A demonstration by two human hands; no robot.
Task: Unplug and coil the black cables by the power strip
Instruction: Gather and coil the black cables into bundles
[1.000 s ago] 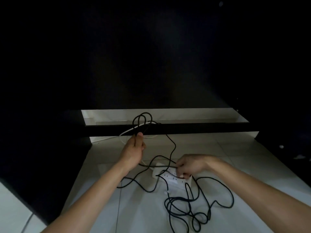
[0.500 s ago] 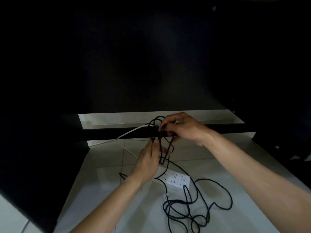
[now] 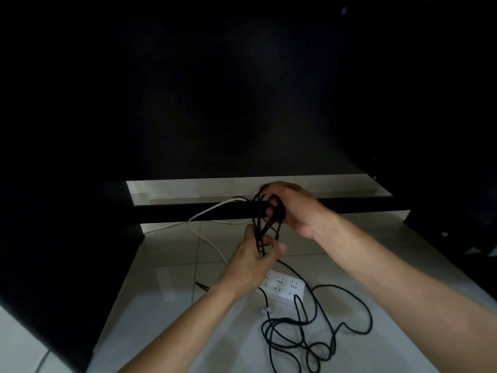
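A bundle of black cable loops hangs upright between my two hands above the tiled floor. My left hand grips the lower end of the loops. My right hand holds their top, fingers curled round the strands. From the bundle the black cable runs down past the white power strip into a loose tangle of black cable on the floor at the lower right. A free black plug tip lies on the tiles left of the strip.
A white cord runs from the strip's side up over a dark horizontal bar of the furniture ahead. Dark panels close in on the left and right. The scene is dim.
My right hand left the cable at the power strip and rose to the top of the loops. My left hand shifted right and slightly down with the bundle, which has gained a loop.
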